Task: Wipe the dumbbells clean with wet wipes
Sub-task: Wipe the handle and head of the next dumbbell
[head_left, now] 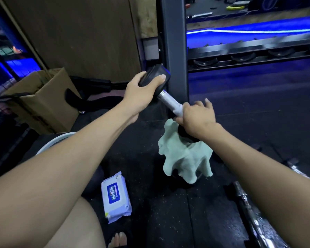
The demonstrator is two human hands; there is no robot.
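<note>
I have the rack [175, 51] rising ahead of me, its dark upright just behind the work, and black rubber floor [168, 203] under everything. Off to my left sits a cardboard box [43, 101]. The dumbbell [166, 97] is held up off the floor between my hands, tilted, its far head high and left, its near head low and right. My left hand [141, 88] grips the upper head, fingers [160, 77] curled over its rim with the thumb on the other side. My right hand [197, 117] is wrapped round the lower end of the steel handle, where a pale green cloth [186, 158] hangs down and covers the lower head; I cannot tell whether the hand pinches the cloth too. The wipes pack [115, 196] lies on the floor near my knee, apparently closed. To do this step well, I judge the left hand should steady and slowly turn the head while the right slides along the knurled handle, pressing into the grooves. The weight is lopsided, so a loose grip could let it drop towards my toes [117, 240].
</note>
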